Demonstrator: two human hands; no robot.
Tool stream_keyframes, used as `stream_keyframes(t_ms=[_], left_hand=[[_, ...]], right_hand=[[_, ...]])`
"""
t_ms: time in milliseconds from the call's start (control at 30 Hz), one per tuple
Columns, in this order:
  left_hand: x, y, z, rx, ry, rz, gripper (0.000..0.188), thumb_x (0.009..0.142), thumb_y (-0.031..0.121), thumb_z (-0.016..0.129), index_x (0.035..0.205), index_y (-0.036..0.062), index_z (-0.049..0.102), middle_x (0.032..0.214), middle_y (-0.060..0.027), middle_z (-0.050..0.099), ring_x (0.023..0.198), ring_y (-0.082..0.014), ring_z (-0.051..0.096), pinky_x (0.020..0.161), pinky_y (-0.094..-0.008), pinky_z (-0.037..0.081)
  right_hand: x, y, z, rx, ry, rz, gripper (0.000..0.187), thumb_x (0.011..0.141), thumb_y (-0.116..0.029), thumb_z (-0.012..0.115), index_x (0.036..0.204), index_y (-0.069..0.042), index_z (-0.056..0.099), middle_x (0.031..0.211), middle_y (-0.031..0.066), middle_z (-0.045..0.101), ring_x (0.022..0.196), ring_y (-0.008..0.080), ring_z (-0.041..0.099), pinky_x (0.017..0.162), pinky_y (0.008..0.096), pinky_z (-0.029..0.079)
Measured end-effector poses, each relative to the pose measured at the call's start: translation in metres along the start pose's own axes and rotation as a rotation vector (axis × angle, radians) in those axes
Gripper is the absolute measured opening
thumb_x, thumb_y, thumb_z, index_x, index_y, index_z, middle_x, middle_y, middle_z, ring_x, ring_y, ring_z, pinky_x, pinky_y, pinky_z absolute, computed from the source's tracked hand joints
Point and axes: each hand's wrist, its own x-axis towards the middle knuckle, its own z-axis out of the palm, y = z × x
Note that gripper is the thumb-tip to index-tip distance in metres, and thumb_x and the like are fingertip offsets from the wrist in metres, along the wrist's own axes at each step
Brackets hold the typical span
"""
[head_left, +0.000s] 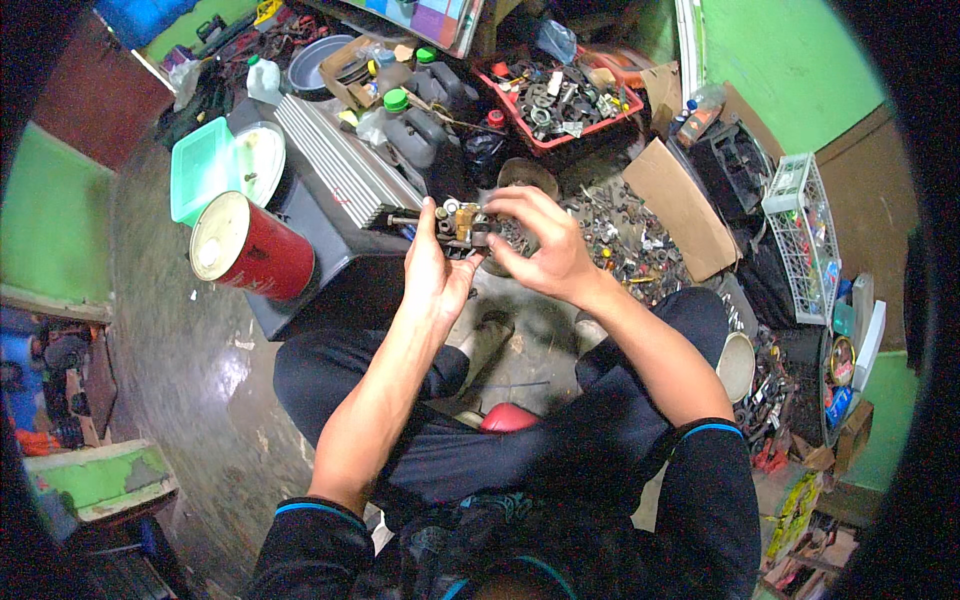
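In front of me, above the floor, my left hand [437, 268] holds a small metal mechanical assembly [462, 224] with a brass-coloured middle and grey ends. Its thumb is up along the near left side, and fingers support it from below. A thin rod sticks out of the assembly to the left. My right hand [540, 240] is at the other end, its bent fingers and thumb closed around the grey round part there. The fingers hide some of that end, and its finer details are too small to make out.
A red can [265, 255] stands on a dark box at left, beside a turquoise tub [203, 170] and ridged grey panel [345, 165]. Beyond my hands sits a red crate [555, 140] of metal parts. Loose parts and cardboard [680, 205] lie right, near a white basket [795, 235].
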Motion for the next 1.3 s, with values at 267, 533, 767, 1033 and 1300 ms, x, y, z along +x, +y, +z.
stream_keyframes(t_ms=[267, 533, 767, 1033, 1300], left_hand=[[0.002, -0.005, -0.003, -0.087, -0.048, -0.055, 0.030, 0.099, 0.039, 0.045, 0.105, 0.0118, 0.058, 0.096, -0.0026, 0.064, 0.086, -0.0165, 0.060, 0.071, -0.0371, 0.048], [0.001, -0.008, -0.004, 0.017, -0.035, 0.015, 0.031, 0.099, 0.037, 0.046, 0.108, 0.0087, 0.055, 0.099, -0.0064, 0.061, 0.083, -0.0197, 0.059, 0.070, -0.0389, 0.049], [-0.001, -0.010, -0.004, 0.006, -0.017, 0.000, 0.034, 0.100, 0.037, 0.041, 0.109, 0.0074, 0.054, 0.100, -0.0088, 0.060, 0.086, -0.0216, 0.057, 0.072, -0.0394, 0.050], [0.004, -0.004, -0.005, -0.159, -0.026, -0.053, 0.040, 0.099, 0.038, 0.042, 0.119, 0.0036, 0.048, 0.117, -0.0168, 0.056, 0.110, -0.0313, 0.056, 0.100, -0.0546, 0.044], [-0.005, -0.003, 0.007, -0.212, -0.042, -0.069, 0.040, 0.097, 0.037, 0.047, 0.119, 0.0030, 0.049, 0.117, -0.0175, 0.057, 0.111, -0.0316, 0.056, 0.101, -0.0528, 0.043]], right_hand=[[-0.004, 0.006, 0.000, -0.166, -0.167, -0.142, 0.037, 0.069, -0.015, 0.075, 0.103, -0.005, 0.063, 0.107, 0.0146, 0.058, 0.095, 0.0322, 0.059, 0.082, 0.0390, 0.050], [-0.012, 0.004, 0.012, -0.156, -0.113, 0.025, 0.033, 0.070, -0.010, 0.072, 0.099, 0.000, 0.060, 0.107, 0.0179, 0.060, 0.097, 0.0351, 0.060, 0.083, 0.0419, 0.050], [-0.011, -0.001, 0.014, -0.113, -0.059, 0.077, 0.025, 0.069, 0.000, 0.066, 0.092, 0.000, 0.057, 0.102, 0.0195, 0.063, 0.096, 0.0362, 0.062, 0.084, 0.0416, 0.051], [0.000, 0.002, 0.010, 0.582, 0.213, 0.492, 0.017, 0.084, 0.001, 0.062, 0.095, -0.001, 0.049, 0.097, 0.0175, 0.066, 0.081, 0.0213, 0.068, 0.072, 0.0318, 0.056], [0.006, 0.018, -0.017, 1.051, 0.063, 0.811, 0.015, 0.082, -0.005, 0.060, 0.096, -0.004, 0.054, 0.090, 0.0088, 0.064, 0.073, 0.0146, 0.061, 0.060, 0.0309, 0.050]])
